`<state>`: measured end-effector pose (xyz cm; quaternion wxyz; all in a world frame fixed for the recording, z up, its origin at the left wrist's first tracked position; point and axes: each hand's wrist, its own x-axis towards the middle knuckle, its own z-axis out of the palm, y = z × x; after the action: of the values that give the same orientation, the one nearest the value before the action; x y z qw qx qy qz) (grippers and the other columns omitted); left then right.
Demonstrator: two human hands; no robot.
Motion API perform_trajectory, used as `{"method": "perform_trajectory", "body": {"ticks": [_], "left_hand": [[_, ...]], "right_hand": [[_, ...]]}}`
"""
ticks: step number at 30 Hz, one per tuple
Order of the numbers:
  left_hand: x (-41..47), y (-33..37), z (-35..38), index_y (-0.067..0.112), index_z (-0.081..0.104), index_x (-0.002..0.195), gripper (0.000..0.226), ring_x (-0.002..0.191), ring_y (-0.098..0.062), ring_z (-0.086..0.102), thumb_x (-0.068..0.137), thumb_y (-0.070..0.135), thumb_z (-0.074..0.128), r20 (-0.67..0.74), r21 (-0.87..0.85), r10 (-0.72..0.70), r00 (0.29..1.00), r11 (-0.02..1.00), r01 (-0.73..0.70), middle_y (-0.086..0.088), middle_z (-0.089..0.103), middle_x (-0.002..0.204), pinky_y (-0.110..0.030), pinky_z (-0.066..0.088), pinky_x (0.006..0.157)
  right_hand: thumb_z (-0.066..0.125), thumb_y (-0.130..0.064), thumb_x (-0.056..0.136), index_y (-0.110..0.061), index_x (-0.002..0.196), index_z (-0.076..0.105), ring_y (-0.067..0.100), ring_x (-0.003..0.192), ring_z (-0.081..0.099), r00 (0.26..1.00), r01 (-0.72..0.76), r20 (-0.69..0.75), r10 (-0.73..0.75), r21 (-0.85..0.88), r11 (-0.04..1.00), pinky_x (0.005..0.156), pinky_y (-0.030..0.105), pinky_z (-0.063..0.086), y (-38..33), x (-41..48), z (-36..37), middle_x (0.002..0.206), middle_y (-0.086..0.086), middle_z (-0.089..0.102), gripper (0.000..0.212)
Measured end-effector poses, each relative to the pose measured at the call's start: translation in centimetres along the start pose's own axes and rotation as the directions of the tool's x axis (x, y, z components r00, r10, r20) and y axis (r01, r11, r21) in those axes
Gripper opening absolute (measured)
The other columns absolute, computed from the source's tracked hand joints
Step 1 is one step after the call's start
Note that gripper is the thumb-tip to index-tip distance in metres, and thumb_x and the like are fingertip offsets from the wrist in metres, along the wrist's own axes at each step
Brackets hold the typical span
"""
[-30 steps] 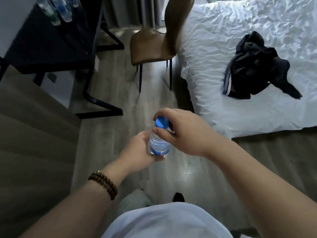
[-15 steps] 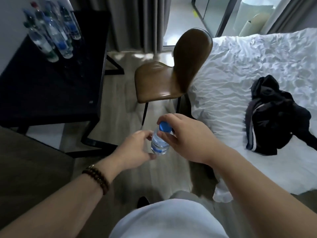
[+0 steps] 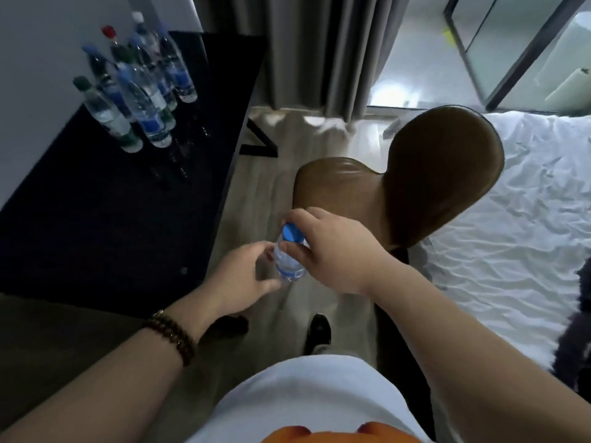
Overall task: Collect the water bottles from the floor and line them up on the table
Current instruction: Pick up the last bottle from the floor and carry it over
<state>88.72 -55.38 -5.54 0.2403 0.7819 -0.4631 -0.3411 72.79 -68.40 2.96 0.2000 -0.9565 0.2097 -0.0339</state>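
Keep the pinch of the right hand [image 3: 335,251] firm on the bottle [image 3: 289,259], fingers clamped on the neck and shoulder just under the blue cap. Bring the left hand [image 3: 244,278] in as support: fingers loosely curled and apart beside the lower half, thumb tip close to the base; cannot tell whether gripping or only near. Carry upright toward the dark tabletop [image 3: 112,225] on the left, steering clear of the brown chair [image 3: 422,187] just beyond the hands. Set down base-flat at the near end of the group of bottles [image 3: 140,94] standing by the far left corner of the tabletop, close to the wall. Leave a little gap to the nearest neighbour; probably easy to topple several with one bump. Let go only once standing steady.

Small, clear, plastic, with a blue cap and a blue label band round the lower part. Fill level hard to tell. Held upright in the air above the floor [image 3: 256,193], just off the right edge of the tabletop, between that edge and the chair. Probably light and a bit squashy, so no call for a hard squeeze.
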Motion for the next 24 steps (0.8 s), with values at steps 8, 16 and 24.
{"method": "perform_trajectory", "body": {"ticks": [8,16,24], "left_hand": [[9.1,-0.8,-6.6,0.039,0.053,0.137,0.055,0.086,0.007,0.061,0.088,0.037,0.077,-0.178,-0.11,-0.206,0.962,0.976,0.188,0.024,0.06,0.123,-0.01,0.043,0.075],[15.6,-5.6,-13.0,0.041,0.058,0.124,0.037,0.079,0.007,0.062,0.091,0.034,0.073,-0.272,-0.163,-0.324,0.906,0.944,0.288,0.024,0.063,0.111,-0.013,0.043,0.067],[21.0,-10.6,-20.3,0.047,0.058,0.115,0.03,0.077,0.008,0.061,0.091,0.037,0.073,-0.294,-0.215,-0.373,0.88,0.923,0.319,0.025,0.064,0.107,-0.011,0.041,0.067]], "right_hand": [[0.047,-0.047,0.1,-0.026,0.132,0.05,0.022,0.087,0.062,0.982,0.169,0.086,-0.169,0.014,0.986,0.065,0.032,0.042,6.0,16.9,-2.3,0.113,-0.003,0.059,0.038],[0.045,-0.054,0.098,-0.035,0.125,0.047,0.016,0.08,0.055,0.977,0.194,0.088,-0.194,0.0,0.981,0.055,0.026,0.031,7.7,30.6,-1.6,0.102,-0.01,0.052,0.033],[0.045,-0.053,0.101,-0.037,0.131,0.045,0.018,0.086,0.062,0.963,0.224,0.175,-0.203,-0.104,0.969,0.071,0.038,0.054,6.1,41.8,-1.5,0.117,-0.007,0.057,0.034]]}}
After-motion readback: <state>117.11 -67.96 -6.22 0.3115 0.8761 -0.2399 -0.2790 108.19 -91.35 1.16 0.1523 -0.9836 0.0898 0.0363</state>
